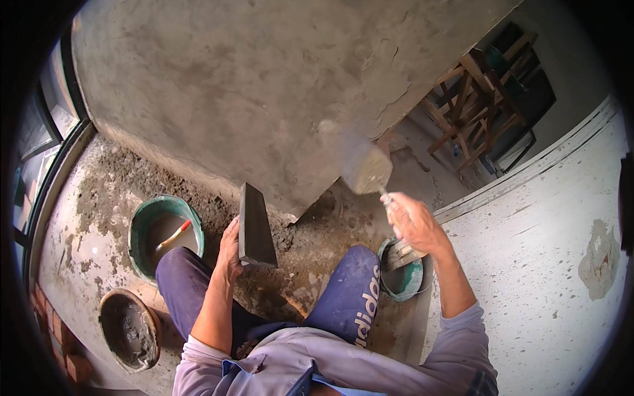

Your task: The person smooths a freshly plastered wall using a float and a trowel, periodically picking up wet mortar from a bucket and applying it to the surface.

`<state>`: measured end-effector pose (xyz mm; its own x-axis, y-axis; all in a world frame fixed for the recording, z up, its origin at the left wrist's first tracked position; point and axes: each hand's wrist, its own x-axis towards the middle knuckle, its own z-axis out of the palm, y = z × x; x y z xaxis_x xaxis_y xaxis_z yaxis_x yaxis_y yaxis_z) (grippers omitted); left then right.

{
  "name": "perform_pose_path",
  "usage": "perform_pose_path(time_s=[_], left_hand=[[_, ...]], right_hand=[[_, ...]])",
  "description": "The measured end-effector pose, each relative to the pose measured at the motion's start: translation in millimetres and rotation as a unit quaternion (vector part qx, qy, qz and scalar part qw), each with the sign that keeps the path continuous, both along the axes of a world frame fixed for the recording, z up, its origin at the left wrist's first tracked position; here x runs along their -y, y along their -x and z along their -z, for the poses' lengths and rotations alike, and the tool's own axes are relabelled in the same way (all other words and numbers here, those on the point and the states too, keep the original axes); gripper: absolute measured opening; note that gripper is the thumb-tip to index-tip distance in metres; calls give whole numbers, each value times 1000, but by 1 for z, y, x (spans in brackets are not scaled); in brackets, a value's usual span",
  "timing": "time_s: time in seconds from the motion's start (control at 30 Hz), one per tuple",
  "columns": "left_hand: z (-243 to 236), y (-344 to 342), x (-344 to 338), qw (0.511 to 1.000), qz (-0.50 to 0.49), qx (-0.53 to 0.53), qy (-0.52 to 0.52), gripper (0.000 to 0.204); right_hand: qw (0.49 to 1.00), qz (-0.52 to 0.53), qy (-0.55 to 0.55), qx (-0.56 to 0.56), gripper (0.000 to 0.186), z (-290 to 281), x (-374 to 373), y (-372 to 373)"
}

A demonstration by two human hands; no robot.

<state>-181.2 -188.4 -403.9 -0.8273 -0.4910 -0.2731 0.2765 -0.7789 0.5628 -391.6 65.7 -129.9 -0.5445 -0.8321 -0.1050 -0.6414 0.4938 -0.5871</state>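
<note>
My right hand (417,223) is closed round the handle of a trowel (367,173). Its blade, coated with grey mortar, is raised near the lower right edge of the plastered wall (231,86) and partly smeared by motion. In my left hand (230,249) is a flat grey plastering float (257,228), tilted up on edge in front of the wall's foot. The fingers wrap behind it, so its handle is mostly hidden. Smooth damp-looking plaster covers the wall, with a rougher ridged patch near its right edge.
A green bucket (133,231) of murky water with a red-and-white-handled brush (174,235) stands left of my knees, above a brown mortar tub (156,323). Another green bucket (413,290) holding tools is at right. Mortar droppings (132,168) line the wall. Wooden trestles (472,109) stand beyond.
</note>
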Motion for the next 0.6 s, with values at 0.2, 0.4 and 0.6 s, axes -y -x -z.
perform_pose_path(time_s=[0.2,0.4,0.6], left_hand=[[-2,-3,2,999,-12,4,-36,29],[-7,4,-3,999,-4,6,-32,30],[-2,-2,-3,1000,-5,-5,-13,32]], right_hand=[[990,41,132,-26,44,-53,-1,-15],[988,75,132,14,48,-45,-19,5],[997,-13,31,-68,37,55,-26,3]])
